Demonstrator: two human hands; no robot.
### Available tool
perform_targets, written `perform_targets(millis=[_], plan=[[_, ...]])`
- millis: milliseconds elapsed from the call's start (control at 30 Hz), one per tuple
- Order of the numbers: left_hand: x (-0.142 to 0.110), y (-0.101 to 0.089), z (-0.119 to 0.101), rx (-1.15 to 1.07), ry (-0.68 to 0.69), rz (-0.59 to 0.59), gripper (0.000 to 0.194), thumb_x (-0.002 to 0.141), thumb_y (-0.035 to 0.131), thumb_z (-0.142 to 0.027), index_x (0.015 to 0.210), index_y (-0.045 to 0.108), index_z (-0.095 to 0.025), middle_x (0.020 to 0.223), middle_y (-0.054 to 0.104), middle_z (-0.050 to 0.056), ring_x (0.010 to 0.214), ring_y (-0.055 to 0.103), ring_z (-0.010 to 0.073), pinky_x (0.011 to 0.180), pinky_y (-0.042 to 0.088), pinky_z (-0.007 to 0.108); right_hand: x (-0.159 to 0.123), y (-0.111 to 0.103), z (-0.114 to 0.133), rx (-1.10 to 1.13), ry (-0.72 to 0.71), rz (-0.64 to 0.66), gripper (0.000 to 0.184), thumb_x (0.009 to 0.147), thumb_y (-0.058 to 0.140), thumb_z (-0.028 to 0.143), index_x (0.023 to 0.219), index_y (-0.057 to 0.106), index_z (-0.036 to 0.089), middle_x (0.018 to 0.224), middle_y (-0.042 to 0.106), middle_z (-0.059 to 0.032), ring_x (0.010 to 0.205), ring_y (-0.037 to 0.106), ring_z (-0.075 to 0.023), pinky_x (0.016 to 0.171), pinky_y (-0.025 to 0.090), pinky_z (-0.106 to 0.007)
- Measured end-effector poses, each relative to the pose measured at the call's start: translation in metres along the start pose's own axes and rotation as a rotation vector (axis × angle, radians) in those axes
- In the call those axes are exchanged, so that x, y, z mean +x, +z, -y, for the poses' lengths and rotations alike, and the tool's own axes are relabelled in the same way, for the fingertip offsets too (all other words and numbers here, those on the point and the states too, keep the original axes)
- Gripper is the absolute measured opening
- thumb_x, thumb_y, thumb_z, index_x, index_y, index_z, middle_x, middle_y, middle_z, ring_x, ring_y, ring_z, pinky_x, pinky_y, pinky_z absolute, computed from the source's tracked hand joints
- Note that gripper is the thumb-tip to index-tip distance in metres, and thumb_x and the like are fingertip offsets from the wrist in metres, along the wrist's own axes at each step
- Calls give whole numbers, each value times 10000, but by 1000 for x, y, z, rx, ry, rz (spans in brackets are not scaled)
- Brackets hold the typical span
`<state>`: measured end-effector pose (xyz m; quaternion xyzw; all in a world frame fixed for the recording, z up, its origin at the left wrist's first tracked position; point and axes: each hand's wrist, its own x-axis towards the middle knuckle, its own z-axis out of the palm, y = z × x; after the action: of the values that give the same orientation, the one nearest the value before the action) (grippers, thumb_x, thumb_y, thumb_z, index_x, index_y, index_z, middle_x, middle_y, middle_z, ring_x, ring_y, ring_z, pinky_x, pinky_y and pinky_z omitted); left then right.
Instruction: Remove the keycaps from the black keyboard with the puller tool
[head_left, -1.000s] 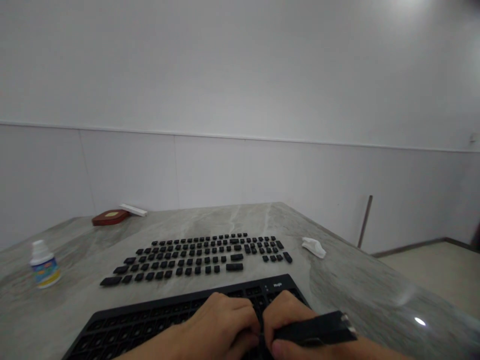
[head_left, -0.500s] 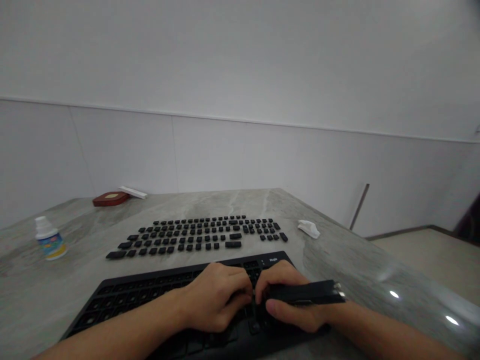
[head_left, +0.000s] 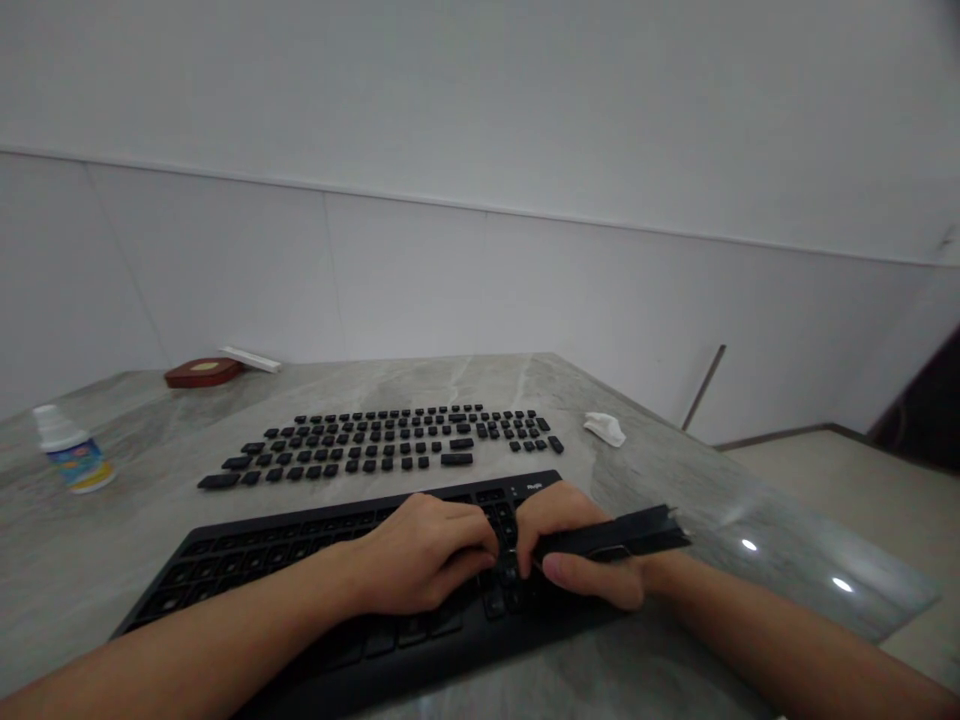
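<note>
A black keyboard [head_left: 247, 562] lies at an angle in front of me, with many bare key sockets showing. My left hand [head_left: 435, 555] rests over its right half. The thumb and forefinger are pinched low by the number pad, and anything between them is too small to make out. Just to the right, my right hand [head_left: 574, 545] is closed around a long black tool [head_left: 641, 530] with metal at its outer end. Its fingertips reach down to the keys, and the tool's working end is hidden by the fingers.
Beyond the keyboard, loose black keycaps [head_left: 461, 443] lie in rows on the grey marbled table [head_left: 420, 372]. A white bottle [head_left: 73, 450] stands at left, a red-brown box [head_left: 202, 373] and white strip [head_left: 251, 359] at back left. Crumpled white tissue [head_left: 604, 429] lies at right.
The view has shifted, so everything on the table sits slightly higher and further left. The black tool's outer end has tipped up a little. Both hands stay at the number pad.
</note>
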<state>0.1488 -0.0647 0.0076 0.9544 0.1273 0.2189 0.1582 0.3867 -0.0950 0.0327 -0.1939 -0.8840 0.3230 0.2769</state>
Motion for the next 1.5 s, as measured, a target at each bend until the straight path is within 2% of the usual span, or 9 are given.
perform_targets(millis=[200,567,800,1067,1300,1500], plan=[[0,0,0,28,33,45,116,910,541,-144,953,645,-171,864,653,38,717,600,143,622,420,239,2,4,6,-43,-70,101,245,879,447,314,804,636,178,736,649,-80,711,609,-198,727,483,-320],[0,2,-1,79,73,42,167,963,521,-211,984,684,-182,851,652,41,692,591,136,599,425,242,3,4,4,-60,-88,168,173,837,432,294,755,559,212,672,593,-47,655,555,-176,664,456,-296],[0,3,0,77,102,9,159,949,534,-191,959,692,-175,833,641,27,663,579,124,571,410,240,2,8,-13,-78,-247,166,134,827,454,275,746,523,193,630,563,-23,594,528,-143,593,433,-249],[3,3,-4,27,-16,20,115,913,575,-159,943,686,-165,836,634,16,710,596,127,620,428,227,0,9,-14,-138,-141,174,78,767,461,229,722,516,196,629,531,-2,593,500,-131,584,405,-241],[3,7,-6,8,-119,9,105,905,592,-143,946,684,-172,878,651,14,765,619,136,663,447,220,0,12,-12,-92,-35,127,83,738,506,202,660,525,182,596,514,21,550,475,-102,542,376,-216],[5,9,-9,-26,-201,6,136,901,589,-124,940,703,-188,890,672,9,792,637,141,694,465,223,3,13,-9,-29,174,93,141,719,527,169,579,517,166,535,462,45,485,428,-76,483,332,-196]])
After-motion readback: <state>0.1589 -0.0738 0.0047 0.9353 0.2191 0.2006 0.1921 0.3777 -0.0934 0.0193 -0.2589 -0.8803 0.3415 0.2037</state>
